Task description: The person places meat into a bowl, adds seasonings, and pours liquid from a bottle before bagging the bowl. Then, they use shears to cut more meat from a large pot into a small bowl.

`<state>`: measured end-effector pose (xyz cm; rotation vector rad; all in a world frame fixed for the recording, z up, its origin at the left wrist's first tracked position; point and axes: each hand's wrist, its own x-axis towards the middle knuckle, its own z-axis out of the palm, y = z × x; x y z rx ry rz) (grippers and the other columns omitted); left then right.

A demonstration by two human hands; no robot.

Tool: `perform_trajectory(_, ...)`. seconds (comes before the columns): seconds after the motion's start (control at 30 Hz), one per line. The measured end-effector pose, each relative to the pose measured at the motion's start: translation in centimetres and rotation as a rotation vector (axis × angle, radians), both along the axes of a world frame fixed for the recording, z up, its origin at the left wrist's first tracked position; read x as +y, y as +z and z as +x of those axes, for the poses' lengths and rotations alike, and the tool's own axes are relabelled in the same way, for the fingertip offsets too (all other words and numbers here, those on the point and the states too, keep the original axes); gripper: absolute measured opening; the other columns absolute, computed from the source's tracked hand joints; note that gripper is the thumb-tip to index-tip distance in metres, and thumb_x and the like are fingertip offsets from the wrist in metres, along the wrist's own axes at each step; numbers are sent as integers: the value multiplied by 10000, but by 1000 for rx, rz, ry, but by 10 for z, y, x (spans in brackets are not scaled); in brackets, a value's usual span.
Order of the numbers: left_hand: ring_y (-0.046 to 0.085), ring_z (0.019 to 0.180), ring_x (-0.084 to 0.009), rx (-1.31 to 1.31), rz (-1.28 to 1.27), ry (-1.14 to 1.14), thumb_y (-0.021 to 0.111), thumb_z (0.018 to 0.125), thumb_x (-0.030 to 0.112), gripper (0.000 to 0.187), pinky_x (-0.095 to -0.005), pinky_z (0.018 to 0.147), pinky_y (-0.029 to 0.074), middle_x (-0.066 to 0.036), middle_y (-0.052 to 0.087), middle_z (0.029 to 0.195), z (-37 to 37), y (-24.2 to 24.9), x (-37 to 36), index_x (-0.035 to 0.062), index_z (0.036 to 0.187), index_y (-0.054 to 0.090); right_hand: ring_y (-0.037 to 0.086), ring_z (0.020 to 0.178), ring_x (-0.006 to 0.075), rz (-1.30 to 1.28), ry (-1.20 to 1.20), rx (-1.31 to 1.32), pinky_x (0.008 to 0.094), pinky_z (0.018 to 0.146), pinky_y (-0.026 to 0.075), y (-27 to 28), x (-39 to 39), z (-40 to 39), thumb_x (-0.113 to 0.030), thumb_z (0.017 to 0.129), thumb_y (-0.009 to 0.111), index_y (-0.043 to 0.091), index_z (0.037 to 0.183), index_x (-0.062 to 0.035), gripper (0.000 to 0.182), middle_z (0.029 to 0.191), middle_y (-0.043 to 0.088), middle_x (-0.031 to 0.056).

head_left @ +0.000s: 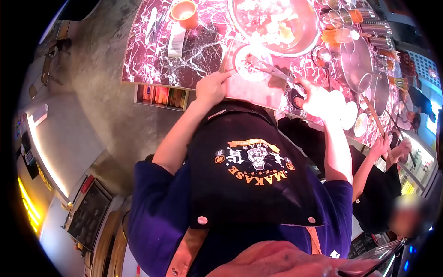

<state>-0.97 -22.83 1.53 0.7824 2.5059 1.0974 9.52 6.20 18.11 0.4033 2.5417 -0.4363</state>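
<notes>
My left hand (213, 87) is at the near left of a small white bowl (264, 78), its fingers closed at the rim. A pair of scissors (279, 74) is in my right hand (319, 100), with fingers in the dark handle loops. The blades point left and their tips are over the food in the bowl. Glare hides what that food is. The bowl rests on a flat board (270, 93) at the near table edge. Just beyond it stands a large metal basin (315, 40) holding pale, overexposed food.
An orange cup (184, 16) and a pale packet (176, 42) lie at the left of the marbled table (203, 60). A drawer (161, 96) sits below. Metal pans (356, 64) and an orange-filled bottle (339, 35) stand to the right. A co-worker's hands (382, 145) hold long utensils nearby.
</notes>
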Motion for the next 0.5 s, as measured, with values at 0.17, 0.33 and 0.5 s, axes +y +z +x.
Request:
perform_trajectory(0.17, 643, 779, -329, 68, 10, -14, 558, 878, 177, 207, -444, 655, 502, -89, 639, 815, 2, -5, 2, 169, 1009, 718, 679, 966, 325, 15, 77, 0, 426, 866, 524, -8, 2, 4, -151, 749, 674, 586, 1237, -131, 497, 976, 695, 191)
perform_trajectory(0.33, 645, 776, -332, 77, -28, 3, 555, 865, 163, 217, -451, 662, 506, -90, 641, 820, 5, -4, 2, 177, 1009, 716, 689, 961, 303, 141, 19, -63, 380, 822, 526, 39, -8, 10, -273, 749, 680, 598, 1239, -195, 503, 997, 702, 177)
perform_trajectory(0.5, 650, 796, -329, 73, -130, -56, 548, 863, 163, 237, -453, 672, 511, -98, 650, 849, 10, 26, 11, 177, 1040, 705, 659, 979, 354, 17, 29, -80, 439, 870, 510, -8, -7, -6, -259, 752, 667, 536, 1288, -172, 559, 987, 679, 183)
